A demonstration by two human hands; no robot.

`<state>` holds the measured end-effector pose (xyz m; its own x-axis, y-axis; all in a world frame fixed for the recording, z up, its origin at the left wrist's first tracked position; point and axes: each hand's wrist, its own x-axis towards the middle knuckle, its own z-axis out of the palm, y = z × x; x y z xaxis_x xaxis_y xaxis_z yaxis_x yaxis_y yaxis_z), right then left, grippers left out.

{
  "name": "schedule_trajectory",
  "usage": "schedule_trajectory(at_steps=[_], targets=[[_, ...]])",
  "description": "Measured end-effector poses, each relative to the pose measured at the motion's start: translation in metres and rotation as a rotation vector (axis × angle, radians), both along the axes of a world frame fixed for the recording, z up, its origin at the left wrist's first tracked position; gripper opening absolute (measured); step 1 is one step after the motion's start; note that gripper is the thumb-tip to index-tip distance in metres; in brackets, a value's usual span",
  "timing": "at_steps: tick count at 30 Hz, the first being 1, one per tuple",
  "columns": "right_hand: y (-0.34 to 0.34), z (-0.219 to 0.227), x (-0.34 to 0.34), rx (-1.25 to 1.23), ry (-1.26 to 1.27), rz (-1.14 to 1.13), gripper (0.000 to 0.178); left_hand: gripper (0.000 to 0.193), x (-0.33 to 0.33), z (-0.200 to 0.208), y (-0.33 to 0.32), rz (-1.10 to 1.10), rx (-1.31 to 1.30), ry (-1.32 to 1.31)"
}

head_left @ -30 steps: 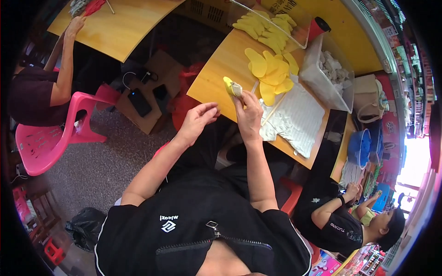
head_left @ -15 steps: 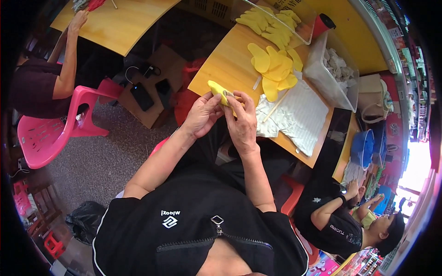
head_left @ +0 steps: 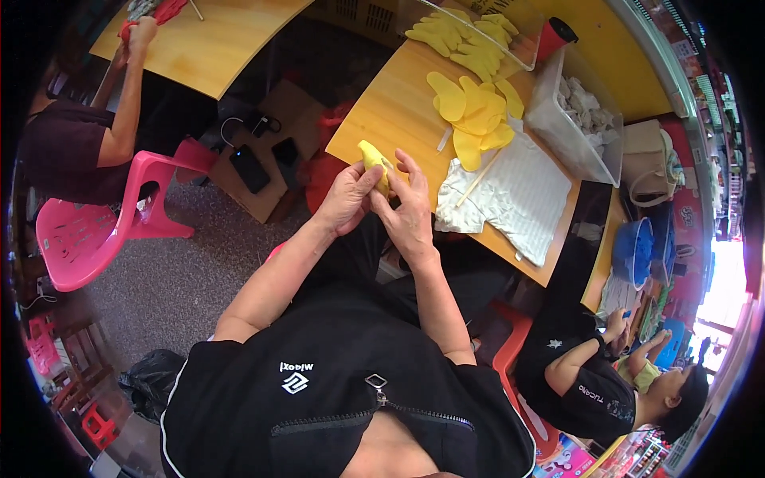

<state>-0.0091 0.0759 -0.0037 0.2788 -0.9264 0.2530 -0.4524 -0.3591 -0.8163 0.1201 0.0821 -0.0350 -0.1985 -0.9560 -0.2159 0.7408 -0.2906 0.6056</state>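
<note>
Matt yellow cloth piece (head_left: 373, 162), smooth varnished wooden table (head_left: 398, 111), ribbed white cloth (head_left: 518, 195), clear plastic bin (head_left: 570, 139).

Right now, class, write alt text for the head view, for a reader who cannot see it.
Seen from above, a seated person's left hand and right hand together hold a small yellow fabric piece at the edge of a wooden table. On the table lie more yellow pieces, a white cloth and a clear bin.

my top: black short-sleeved shirt (head_left: 335, 398) | chest: small white logo mark | front: metal zip pull on a diagonal zipper | forearms bare | no gloves, rings or watch seen
</note>
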Motion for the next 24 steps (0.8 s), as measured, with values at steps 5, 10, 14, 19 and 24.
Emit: schedule_trajectory(at_steps=[5,10,14,19,24], targets=[[0.001,-0.002,-0.004,-0.111,0.108,0.000,0.035,0.043,-0.005,0.006,0.001,-0.006,0.053,0.036],[0.007,0.012,-0.003,-0.239,0.181,0.026,0.032,0.049,0.003,-0.006,0.003,-0.096,0.032,-0.109],[0.009,0.017,-0.003,-0.206,0.120,-0.080,0.027,0.052,-0.001,0.002,0.004,-0.104,0.033,-0.031],[0.015,0.013,-0.001,-0.289,0.214,-0.058,0.029,0.052,-0.002,-0.003,0.002,0.009,0.042,-0.003],[0.017,0.017,0.005,-0.326,0.339,-0.100,0.024,0.052,-0.007,0.000,0.005,0.023,0.043,-0.157]])
